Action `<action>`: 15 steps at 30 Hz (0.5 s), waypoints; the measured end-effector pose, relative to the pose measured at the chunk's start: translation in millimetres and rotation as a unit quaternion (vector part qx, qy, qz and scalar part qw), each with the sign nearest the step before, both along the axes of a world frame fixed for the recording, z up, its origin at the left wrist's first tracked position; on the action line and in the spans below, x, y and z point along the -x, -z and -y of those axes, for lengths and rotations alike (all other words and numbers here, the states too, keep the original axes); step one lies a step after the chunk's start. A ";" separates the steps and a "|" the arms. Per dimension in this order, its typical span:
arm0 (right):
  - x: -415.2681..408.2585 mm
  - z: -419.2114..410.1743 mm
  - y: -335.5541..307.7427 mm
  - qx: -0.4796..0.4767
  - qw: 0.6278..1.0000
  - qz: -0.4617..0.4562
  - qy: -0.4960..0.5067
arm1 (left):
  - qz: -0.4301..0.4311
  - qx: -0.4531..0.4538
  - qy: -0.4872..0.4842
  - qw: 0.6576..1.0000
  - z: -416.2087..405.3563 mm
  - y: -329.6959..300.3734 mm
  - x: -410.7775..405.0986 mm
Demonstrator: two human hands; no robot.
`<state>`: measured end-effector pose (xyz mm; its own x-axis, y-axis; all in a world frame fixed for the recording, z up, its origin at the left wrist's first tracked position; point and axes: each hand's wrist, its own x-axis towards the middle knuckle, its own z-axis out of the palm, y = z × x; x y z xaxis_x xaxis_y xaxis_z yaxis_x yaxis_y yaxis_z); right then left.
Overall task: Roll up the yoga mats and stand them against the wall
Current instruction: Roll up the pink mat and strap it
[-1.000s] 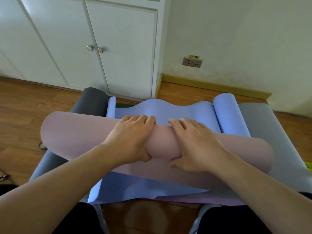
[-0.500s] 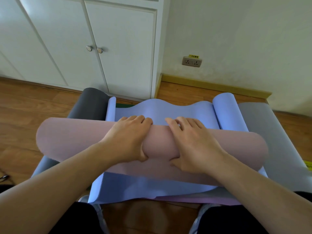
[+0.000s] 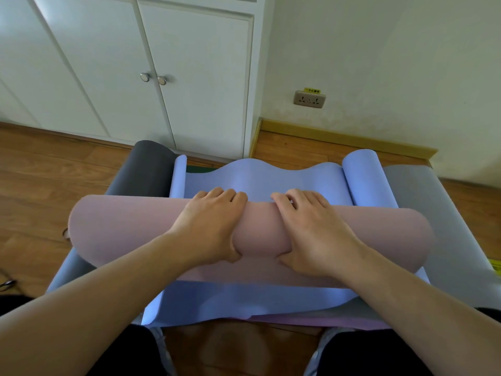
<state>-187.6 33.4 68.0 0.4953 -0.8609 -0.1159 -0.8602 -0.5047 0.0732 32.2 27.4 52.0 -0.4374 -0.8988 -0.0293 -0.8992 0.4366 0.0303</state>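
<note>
The left hand (image 3: 210,229) and right hand (image 3: 311,232), side by side, fingers curled over the pink mat (image 3: 130,229), have pushed its roll farther forward over the blue mat (image 3: 260,177) beneath them, so rolling is progressing but unfinished.

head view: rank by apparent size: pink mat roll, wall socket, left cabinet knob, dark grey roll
1. pink mat roll, largest, though nearest the camera
2. dark grey roll, partly hidden
3. wall socket
4. left cabinet knob, smallest
</note>
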 end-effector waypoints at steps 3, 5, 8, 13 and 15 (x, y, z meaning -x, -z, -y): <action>-2.4 -0.8 2.5 0.014 1.000 -0.017 -0.009 | -0.021 -0.027 -0.006 0.999 3.5 -7.8 -5.0; -2.7 0.8 4.1 0.007 1.000 -0.007 -0.005 | -0.018 -0.039 -0.007 0.999 2.5 -10.7 -4.0; -2.5 4.9 -3.0 -0.005 1.000 0.027 0.007 | 0.002 -0.036 0.000 0.999 -1.5 -7.5 -1.9; -0.4 4.7 -3.2 -0.024 0.999 0.036 0.010 | 0.023 -0.016 -0.002 1.000 -3.8 5.9 2.4; -0.7 2.5 -3.1 -0.021 0.999 0.027 0.003 | 0.002 -0.025 -0.001 1.000 -0.2 1.7 -0.7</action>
